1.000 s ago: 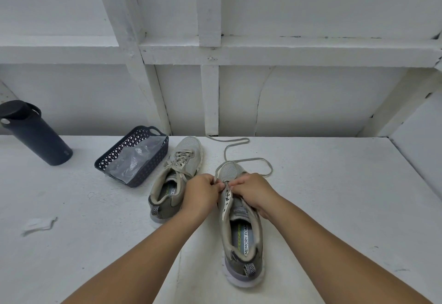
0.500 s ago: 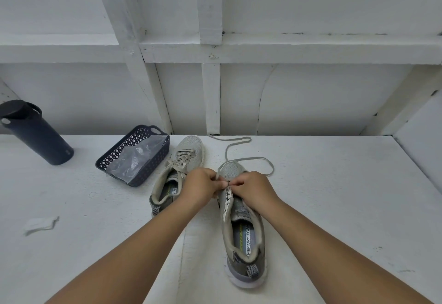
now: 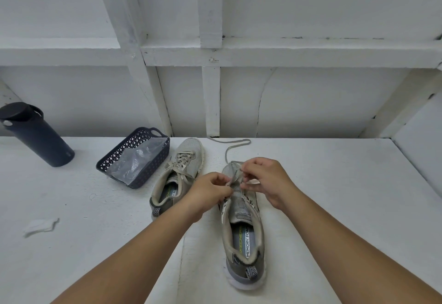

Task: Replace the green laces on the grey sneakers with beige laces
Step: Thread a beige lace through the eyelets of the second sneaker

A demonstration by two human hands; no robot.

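Observation:
Two grey sneakers lie on the white surface. The left sneaker (image 3: 178, 177) is laced with a beige lace tied near its tongue. The right sneaker (image 3: 242, 227) points away from me, its upper eyelets unlaced. My left hand (image 3: 210, 190) pinches the lace at the sneaker's left eyelet row. My right hand (image 3: 265, 181) pinches the same lace (image 3: 235, 147) on the right side, near the toe. The loose part of that lace loops on the surface beyond the toe. Its colour reads grey-beige.
A dark mesh basket (image 3: 138, 147) holding a clear plastic bag sits left of the sneakers. A dark bottle (image 3: 35, 134) stands at far left. A crumpled white scrap (image 3: 40, 226) lies at front left. White wall framing rises behind the surface.
My hands have drawn slightly apart at the front eyelets; the right hand has shifted right and away from me. The loose lace loop has changed shape a little.

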